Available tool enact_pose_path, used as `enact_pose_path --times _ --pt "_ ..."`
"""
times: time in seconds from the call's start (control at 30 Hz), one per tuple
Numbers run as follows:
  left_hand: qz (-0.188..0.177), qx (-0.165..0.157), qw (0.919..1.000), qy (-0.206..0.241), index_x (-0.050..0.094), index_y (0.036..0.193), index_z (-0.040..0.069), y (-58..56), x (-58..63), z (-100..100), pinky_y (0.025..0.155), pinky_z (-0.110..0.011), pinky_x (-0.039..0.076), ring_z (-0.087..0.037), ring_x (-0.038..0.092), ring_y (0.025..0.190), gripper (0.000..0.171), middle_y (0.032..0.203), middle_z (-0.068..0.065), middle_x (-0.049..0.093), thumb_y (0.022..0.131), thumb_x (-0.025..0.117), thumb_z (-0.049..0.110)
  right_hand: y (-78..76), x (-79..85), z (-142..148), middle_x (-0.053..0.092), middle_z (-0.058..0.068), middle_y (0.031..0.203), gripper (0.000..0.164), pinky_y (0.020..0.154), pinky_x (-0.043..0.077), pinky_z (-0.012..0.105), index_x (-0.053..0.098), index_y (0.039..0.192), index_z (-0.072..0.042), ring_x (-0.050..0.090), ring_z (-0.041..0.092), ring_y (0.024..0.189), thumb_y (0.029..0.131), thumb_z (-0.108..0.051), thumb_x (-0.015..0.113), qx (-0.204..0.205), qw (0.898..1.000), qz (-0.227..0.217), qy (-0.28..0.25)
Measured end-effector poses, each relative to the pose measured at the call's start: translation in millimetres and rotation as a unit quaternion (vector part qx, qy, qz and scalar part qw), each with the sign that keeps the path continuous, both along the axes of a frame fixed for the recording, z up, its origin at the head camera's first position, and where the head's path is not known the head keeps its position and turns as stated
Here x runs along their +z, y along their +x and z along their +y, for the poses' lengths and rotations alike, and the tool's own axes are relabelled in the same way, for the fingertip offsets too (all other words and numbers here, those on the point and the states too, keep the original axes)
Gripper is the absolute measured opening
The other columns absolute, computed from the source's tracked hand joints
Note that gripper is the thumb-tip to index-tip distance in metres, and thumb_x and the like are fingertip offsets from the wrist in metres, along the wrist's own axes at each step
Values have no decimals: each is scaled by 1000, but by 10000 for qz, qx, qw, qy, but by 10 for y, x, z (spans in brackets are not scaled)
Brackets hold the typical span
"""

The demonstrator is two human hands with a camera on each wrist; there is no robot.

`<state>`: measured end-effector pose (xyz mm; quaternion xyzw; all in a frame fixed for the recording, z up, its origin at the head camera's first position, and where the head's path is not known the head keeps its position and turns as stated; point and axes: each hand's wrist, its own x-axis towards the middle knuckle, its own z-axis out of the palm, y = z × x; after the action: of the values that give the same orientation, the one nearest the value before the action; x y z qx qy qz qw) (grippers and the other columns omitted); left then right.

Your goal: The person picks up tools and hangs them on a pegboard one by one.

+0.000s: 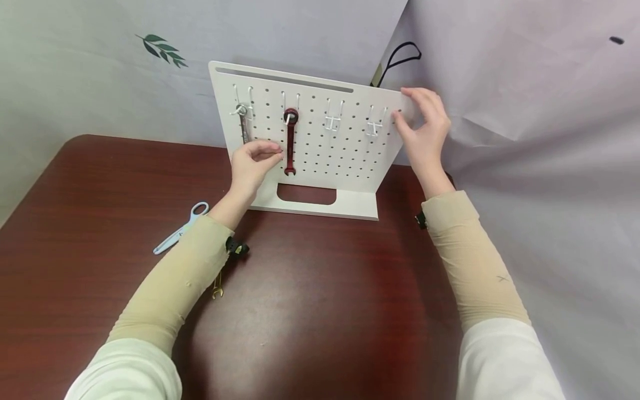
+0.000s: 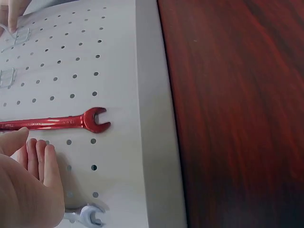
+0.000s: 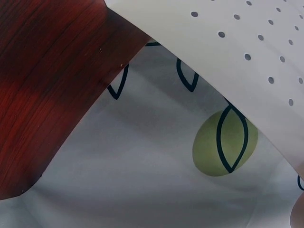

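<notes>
A white pegboard [image 1: 320,144] stands on its base, with white wire hooks along its upper part. From the second hook from the left hangs a red wrench [image 1: 290,141], its open end down. A silver wrench [image 1: 243,123] hangs from the leftmost hook, its lower end hidden behind my left hand in the head view. My left hand [image 1: 252,164] is between the two wrenches, thumb and fingers apart and holding nothing. At the board's upper right corner, my right hand [image 1: 427,130] grips the edge, thumb on the front face.
Light blue scissors [image 1: 182,228] lie on the dark red table [image 1: 310,289] left of the board. A gold wrench [image 1: 217,288] lies partly hidden under the left forearm. Two more hooks [image 1: 333,116] are on the board's right half. Pale fabric [image 1: 540,166] hangs behind and right.
</notes>
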<state>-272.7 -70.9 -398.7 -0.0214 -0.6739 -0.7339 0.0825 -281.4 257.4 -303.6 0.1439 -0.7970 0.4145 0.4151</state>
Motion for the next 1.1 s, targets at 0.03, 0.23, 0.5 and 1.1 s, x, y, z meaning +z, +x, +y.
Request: enact_pose_path --times 0.03,0.23,0.5,1.1 --pt "17 -29 10000 -60 79 98 8 15 -5 -18 84 -14 59 1 72 85 14 89 15 75 90 80 -3 1 0 1 75 17 123 30 112 47 27 79 119 0 65 28 123 89 2 82 10 10000 0 0" --pt "201 -149 9975 -661 75 113 -11 152 -36 -197 83 -12 57 6 71 82 25 82 26 72 91 80 -1 7 1 0 75 15 123 30 112 47 27 79 119 -1 65 27 124 89 1 82 43 10000 -12 15" --pt "152 -267 9884 -1488 74 115 -11 387 -19 -570 77 -8 56 11 70 77 29 80 32 70 92 81 4 0 4 1 75 16 123 30 113 46 27 79 119 -1 65 27 124 89 2 82 89 10000 7 3" --pt "434 -69 9329 -3574 80 107 8 981 -58 -1356 70 -2 48 20 61 75 20 82 41 62 88 86 7 16 12 -32 74 20 123 31 112 46 27 77 119 3 64 31 123 89 7 79 -40 10000 -44 30"
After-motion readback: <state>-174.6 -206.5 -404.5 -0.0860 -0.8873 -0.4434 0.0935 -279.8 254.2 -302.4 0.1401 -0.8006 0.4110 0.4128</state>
